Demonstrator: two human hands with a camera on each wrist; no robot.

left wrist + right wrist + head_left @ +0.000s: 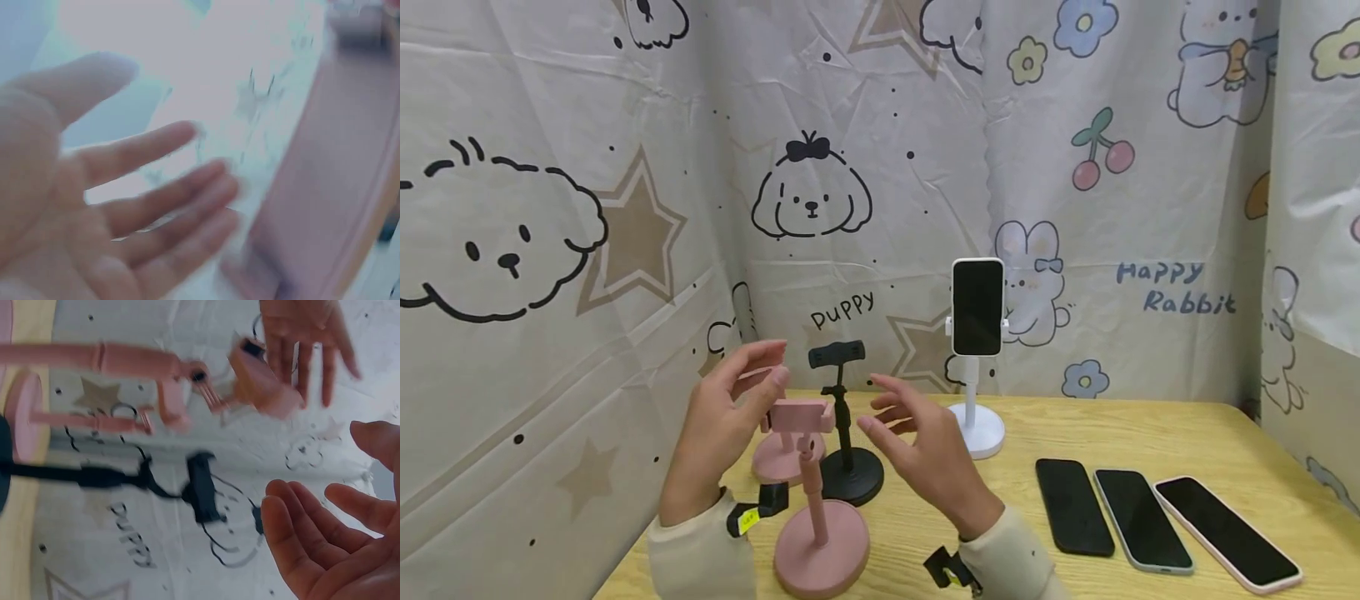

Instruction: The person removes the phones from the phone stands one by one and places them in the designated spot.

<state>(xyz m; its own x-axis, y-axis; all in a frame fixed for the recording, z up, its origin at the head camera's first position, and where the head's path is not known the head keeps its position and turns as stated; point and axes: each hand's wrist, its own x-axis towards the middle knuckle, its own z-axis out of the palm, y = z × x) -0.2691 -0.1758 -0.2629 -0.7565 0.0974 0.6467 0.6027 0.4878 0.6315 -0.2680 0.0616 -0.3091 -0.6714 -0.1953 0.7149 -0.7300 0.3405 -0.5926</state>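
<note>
My left hand (724, 423) is raised just left of the pink phone stand (814, 500) at the front, fingers apart around empty air. In the left wrist view the palm shows with nothing in it, and the blurred pink holder (331, 162) stands to its right. My right hand (936, 454), fingers loosely bent and holding nothing, hovers right of the same stand. Between the hands, farther back, rises a black phone stand (842, 417) with a holder bearing no phone. Another pink stand (767, 462) is partly hidden behind the front one and my left hand.
At the back a white stand (972, 400) carries an upright phone (977, 307). Three phones lie on the wooden table (992, 517) at the right: a black one (1073, 507), a grey-edged one (1142, 521) and a pink-edged one (1227, 533). Printed curtains (917, 208) enclose the table.
</note>
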